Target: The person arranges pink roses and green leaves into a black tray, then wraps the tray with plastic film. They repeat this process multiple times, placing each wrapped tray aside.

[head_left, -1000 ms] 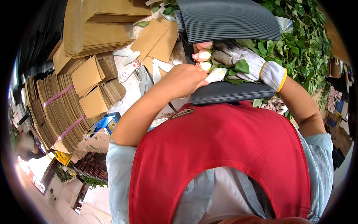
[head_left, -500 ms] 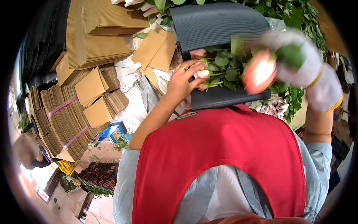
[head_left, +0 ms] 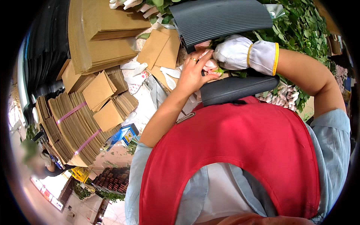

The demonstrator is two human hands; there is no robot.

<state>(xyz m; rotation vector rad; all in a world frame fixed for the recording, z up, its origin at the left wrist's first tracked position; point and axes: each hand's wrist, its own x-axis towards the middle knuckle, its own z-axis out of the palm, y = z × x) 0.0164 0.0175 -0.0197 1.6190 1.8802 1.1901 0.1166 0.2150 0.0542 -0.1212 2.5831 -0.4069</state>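
Note:
Pink roses lie with their heads bunched between two dark grey ribbed corrugated sheets, one on the far side and one on the near side. My bare left hand, with a ring on one finger, curls around the rose heads from the left. From the right comes my right hand in a white glove with yellow edging. Its closed fingers meet the flowers at the heads, around a rose whose stem they hide. The glove covers most of the other stems and leaves.
Flat brown cardboard pieces and white mesh gloves lie left of the roses. Bundled cardboard stacks fill the left side, with a blue box beside them. Leafy greenery is heaped at the right. Another person is at far left.
My right hand has brought a pink rose leftward and down among the other heads between the ribbed sheets. My left hand stays at the rose heads. The whole view has shifted slightly.

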